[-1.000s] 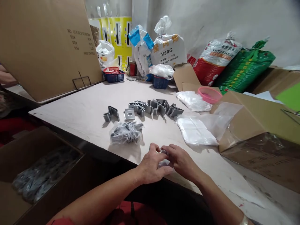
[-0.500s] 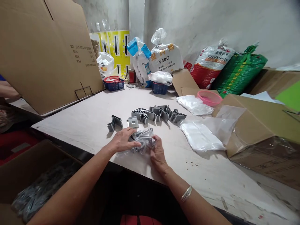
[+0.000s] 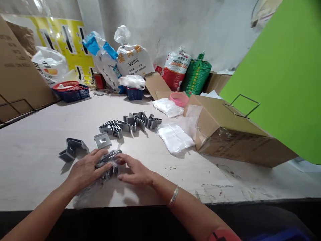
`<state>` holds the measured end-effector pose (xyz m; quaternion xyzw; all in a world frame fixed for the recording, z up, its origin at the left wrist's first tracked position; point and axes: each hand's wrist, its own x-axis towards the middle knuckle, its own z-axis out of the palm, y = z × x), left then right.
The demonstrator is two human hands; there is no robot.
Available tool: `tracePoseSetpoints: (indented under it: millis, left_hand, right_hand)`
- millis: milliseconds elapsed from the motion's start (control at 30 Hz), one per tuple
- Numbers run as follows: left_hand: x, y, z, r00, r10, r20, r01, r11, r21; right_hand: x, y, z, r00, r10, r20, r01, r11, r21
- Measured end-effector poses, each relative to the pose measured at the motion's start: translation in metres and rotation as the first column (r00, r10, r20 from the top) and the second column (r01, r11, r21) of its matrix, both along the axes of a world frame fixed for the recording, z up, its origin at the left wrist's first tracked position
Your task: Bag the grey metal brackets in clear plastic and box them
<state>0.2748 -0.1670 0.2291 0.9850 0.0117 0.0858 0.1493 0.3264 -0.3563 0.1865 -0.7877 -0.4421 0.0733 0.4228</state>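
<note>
A clear plastic bag (image 3: 108, 164) packed with grey metal brackets lies on the table between my hands. My left hand (image 3: 86, 169) grips it from the left, fingers across its top. My right hand (image 3: 135, 172) presses against its right side, fingertips on the plastic. Just beyond my left hand lies a bent grey bracket pair (image 3: 71, 149), with a square holed metal plate (image 3: 102, 140) to its right. Further back, a row of nested grey brackets (image 3: 130, 122) runs across the table.
The pale table (image 3: 32, 174) ends in a dark front edge. Flat white plastic bags (image 3: 174, 137) lie beside a cardboard box (image 3: 225, 135) on the right. A green board (image 3: 281, 77) hangs at upper right. Sacks and a blue basket (image 3: 71, 94) stand along the back.
The view has swung left, bringing the green board in. Both hands stay on the bag of brackets, which now sits closer to the table's front edge.
</note>
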Motion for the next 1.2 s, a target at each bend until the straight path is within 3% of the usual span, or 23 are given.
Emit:
tracePoseSetpoints:
  millis: [67,100,133,200,233,300,433,500,533,567,633,700,733,767,833,900,1000,1100,1200]
  left_hand:
    - [-0.001,-0.002,0.002,1.0,0.005,-0.013,-0.005,1.0,0.02]
    - [-0.002,-0.003,0.004,1.0,0.005,-0.031,-0.005,1.0,0.025]
    - [-0.003,-0.004,0.006,0.999,0.008,-0.051,-0.007,1.0,0.022]
    - [-0.006,-0.006,0.009,0.996,0.019,-0.083,-0.02,1.0,-0.009]
    - [-0.007,-0.006,0.011,0.997,0.028,-0.076,-0.03,0.999,-0.027]
    - [-0.012,-0.006,0.015,0.999,0.033,-0.026,-0.033,0.999,-0.026]
    - [-0.023,-0.02,0.021,0.963,-0.01,0.271,-0.021,0.994,0.111]
    - [-0.028,-0.042,0.021,0.888,-0.089,0.451,0.087,0.996,0.025]
    - [-0.028,-0.057,0.019,0.857,-0.137,0.497,0.202,0.976,-0.079]
    - [-0.028,-0.074,0.016,0.859,-0.198,0.472,0.326,0.922,-0.207]
    - [-0.022,-0.108,0.008,0.939,-0.201,0.281,0.325,0.79,-0.52]
    - [-0.012,-0.137,-0.003,0.983,-0.185,0.003,0.115,0.604,-0.789]
    - [-0.006,-0.149,-0.008,0.976,-0.196,-0.094,0.016,0.499,-0.866]
    - [0.0,-0.157,-0.013,0.964,-0.203,-0.17,-0.074,0.413,-0.908]
    - [0.009,-0.168,-0.02,0.941,-0.218,-0.257,-0.192,0.281,-0.94]
    - [0.014,-0.172,-0.025,0.93,-0.221,-0.295,-0.253,0.202,-0.946]
    - [0.016,-0.176,-0.027,0.931,-0.208,-0.301,-0.277,0.136,-0.951]
    - [0.018,-0.179,-0.029,0.933,-0.202,-0.297,-0.289,0.07,-0.955]
    - [0.023,-0.183,-0.03,0.922,-0.212,-0.325,-0.338,-0.027,-0.941]
  right_hand:
    - [0.013,-0.029,0.004,0.96,-0.27,0.074,0.27,0.963,0.013]
    - [0.021,-0.045,0.005,0.88,-0.442,0.173,0.453,0.891,-0.03]
    - [0.029,-0.062,0.006,0.758,-0.576,0.307,0.624,0.777,-0.083]
    - [0.044,-0.091,0.006,0.535,-0.64,0.551,0.825,0.536,-0.178]
    - [0.05,-0.104,0.006,0.481,-0.648,0.591,0.863,0.469,-0.188]
    - [0.057,-0.122,0.002,0.439,-0.651,0.619,0.89,0.409,-0.201]
    - [0.06,-0.138,-0.011,0.443,-0.659,0.608,0.889,0.41,-0.204]
    - [0.06,-0.138,-0.016,0.451,-0.661,0.6,0.885,0.419,-0.203]
    - [0.058,-0.136,-0.018,0.456,-0.657,0.6,0.88,0.435,-0.193]
    - [0.056,-0.135,-0.02,0.461,-0.648,0.606,0.871,0.461,-0.17]
    - [0.048,-0.131,-0.02,0.468,-0.613,0.636,0.832,0.549,-0.082]
    - [0.041,-0.128,-0.018,0.463,-0.574,0.676,0.77,0.638,0.014]
    - [0.038,-0.127,-0.016,0.452,-0.567,0.688,0.757,0.653,0.041]
    - [0.037,-0.127,-0.014,0.438,-0.576,0.691,0.767,0.64,0.047]
    - [0.04,-0.129,-0.01,0.414,-0.618,0.668,0.839,0.543,-0.018]
    - [0.048,-0.132,-0.009,0.423,-0.654,0.627,0.889,0.433,-0.147]
    - [0.058,-0.137,-0.013,0.476,-0.657,0.584,0.878,0.399,-0.266]
    - [0.054,-0.137,-0.019,0.509,-0.642,0.573,0.847,0.493,-0.199]
    - [0.038,-0.134,-0.025,0.519,-0.636,0.571,0.758,0.651,0.037]
